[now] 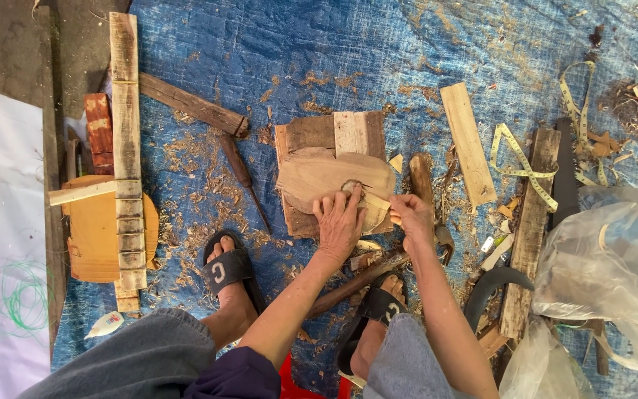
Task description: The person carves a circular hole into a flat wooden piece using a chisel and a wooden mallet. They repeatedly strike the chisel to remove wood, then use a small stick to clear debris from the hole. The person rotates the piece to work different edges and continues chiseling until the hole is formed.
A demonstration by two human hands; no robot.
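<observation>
A flat, rounded piece of pale wood [326, 176] lies on a block of stacked boards [306, 134] on a blue tarp. My left hand [338, 220] presses flat on its near edge, fingers spread. My right hand [410, 216] grips a small wooden-handled tool [375, 201] whose tip meets the pale piece beside my left fingers. The tool's blade is mostly hidden.
A chisel [244, 176] lies left of the block. A long notched plank [126, 148] crosses an orange wooden shape [94, 236] at left. A yellow tape measure [526, 168], wood strips [467, 142], a curved dark blade [490, 290] and clear plastic bags [608, 258] lie right. My sandalled feet [232, 275] rest on shavings.
</observation>
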